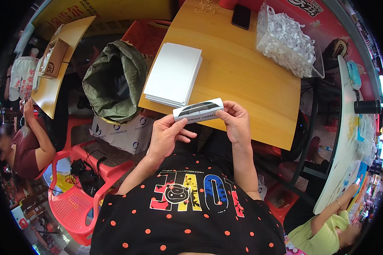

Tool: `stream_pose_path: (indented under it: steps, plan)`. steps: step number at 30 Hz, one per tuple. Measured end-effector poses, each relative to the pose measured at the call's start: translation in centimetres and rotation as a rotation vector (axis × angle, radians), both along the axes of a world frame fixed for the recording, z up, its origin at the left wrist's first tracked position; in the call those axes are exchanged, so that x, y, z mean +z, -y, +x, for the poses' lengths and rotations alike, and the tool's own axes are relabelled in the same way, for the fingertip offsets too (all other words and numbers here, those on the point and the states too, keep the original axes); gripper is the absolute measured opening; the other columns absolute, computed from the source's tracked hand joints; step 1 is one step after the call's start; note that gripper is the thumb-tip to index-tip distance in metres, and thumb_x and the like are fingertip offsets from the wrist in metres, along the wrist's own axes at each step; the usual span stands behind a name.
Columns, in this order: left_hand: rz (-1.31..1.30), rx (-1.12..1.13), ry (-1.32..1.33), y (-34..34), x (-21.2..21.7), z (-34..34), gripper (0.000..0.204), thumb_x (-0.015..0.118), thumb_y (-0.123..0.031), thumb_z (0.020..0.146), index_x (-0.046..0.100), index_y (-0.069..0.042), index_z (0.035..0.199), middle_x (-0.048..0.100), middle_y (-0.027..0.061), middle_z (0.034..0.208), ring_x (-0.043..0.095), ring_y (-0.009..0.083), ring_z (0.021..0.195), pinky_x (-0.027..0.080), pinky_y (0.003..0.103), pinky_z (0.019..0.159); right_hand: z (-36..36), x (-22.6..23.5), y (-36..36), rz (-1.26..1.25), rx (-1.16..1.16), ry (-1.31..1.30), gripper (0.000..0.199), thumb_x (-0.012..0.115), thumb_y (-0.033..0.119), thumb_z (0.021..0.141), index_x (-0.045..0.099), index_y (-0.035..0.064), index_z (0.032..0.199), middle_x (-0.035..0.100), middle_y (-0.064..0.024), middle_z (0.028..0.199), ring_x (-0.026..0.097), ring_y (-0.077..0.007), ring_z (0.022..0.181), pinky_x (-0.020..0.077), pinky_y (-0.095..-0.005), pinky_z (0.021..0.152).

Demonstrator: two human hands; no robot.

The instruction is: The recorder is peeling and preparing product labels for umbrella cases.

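Between my two hands, just off the table's near edge, is a small white printed card (198, 111), bent into a narrow sleeve shape with a dark curved picture on it. My left hand (162, 134) pinches its left end between thumb and index finger, the other fingers loosely spread. At the right end, my right hand (237, 124) grips it with the thumb on the face and the fingers behind. Directly beyond the card lies a stack of white sheets or cards (173, 73) on the yellow wooden table (230, 63).
A clear bin (318, 70) of white curled strips stands at the table's far right, near a black phone (241, 17) and tan rubber bands (207, 6). Left of the table are an open green sack (137, 63) and a red chair (72, 204). People sit on both sides.
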State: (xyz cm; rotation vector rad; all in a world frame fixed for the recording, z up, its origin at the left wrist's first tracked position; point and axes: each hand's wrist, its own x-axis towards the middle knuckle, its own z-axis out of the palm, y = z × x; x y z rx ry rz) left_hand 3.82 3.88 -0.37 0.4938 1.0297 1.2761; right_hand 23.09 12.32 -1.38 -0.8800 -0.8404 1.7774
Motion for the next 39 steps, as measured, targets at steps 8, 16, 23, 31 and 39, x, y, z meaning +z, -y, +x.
stream_pose_path:
  steps: [8,16,23,31,39]
  plan:
    - [-0.029,0.011,0.153,-0.2,-0.1,0.5,0.025,0.051,-0.012,0.095,0.056,0.005,0.113,0.063,0.0181,0.107,0.068,0.0243,0.085,0.059,0.024,0.057,0.4,-1.2,0.3,0.009,0.026,0.048,0.013,0.069,-0.004,0.077,0.066,-0.0026,0.089,0.069,-0.0093,0.085,0.065,-0.0138,0.078,0.0494,-0.0274,0.078]
    - [0.034,-0.005,0.065,-0.3,-1.3,0.7,0.023,0.051,-0.011,0.095,0.059,0.006,0.109,0.064,0.0171,0.103,0.068,0.0246,0.085,0.058,0.028,0.067,0.4,-1.6,0.4,-0.009,0.011,0.021,0.012,0.069,-0.005,0.077,0.066,-0.0019,0.088,0.069,-0.0080,0.085,0.063,-0.0122,0.077,0.0482,-0.0255,0.078]
    - [0.072,0.064,0.010,-0.5,-1.4,0.8,0.026,0.054,-0.015,0.095,0.061,0.007,0.105,0.067,0.0170,0.094,0.069,0.0218,0.082,0.058,0.029,0.072,0.1,-2.0,0.7,-0.036,0.031,0.000,0.013,0.069,-0.004,0.077,0.065,-0.0018,0.089,0.069,-0.0077,0.085,0.062,-0.0113,0.077,0.0480,-0.0246,0.078]
    - [0.116,0.099,-0.086,-0.5,-2.1,0.1,0.028,0.052,-0.016,0.095,0.062,0.008,0.105,0.067,0.0182,0.094,0.069,0.0223,0.082,0.058,0.031,0.073,-1.0,-1.0,1.5,0.212,-0.062,0.490,0.019,0.073,0.000,0.074,0.065,0.0008,0.092,0.066,-0.0035,0.085,0.060,-0.0099,0.082,0.0471,-0.0239,0.073]
    - [0.263,0.092,-0.430,-0.2,-0.8,0.3,0.021,0.053,-0.004,0.093,0.061,0.010,0.108,0.068,0.0134,0.095,0.067,0.0185,0.085,0.056,0.028,0.076,-0.4,1.1,1.9,1.022,-0.111,1.030,0.023,0.073,-0.001,0.068,0.065,0.0067,0.088,0.060,-0.0097,0.087,0.059,-0.0269,0.081,0.0489,-0.0361,0.070]
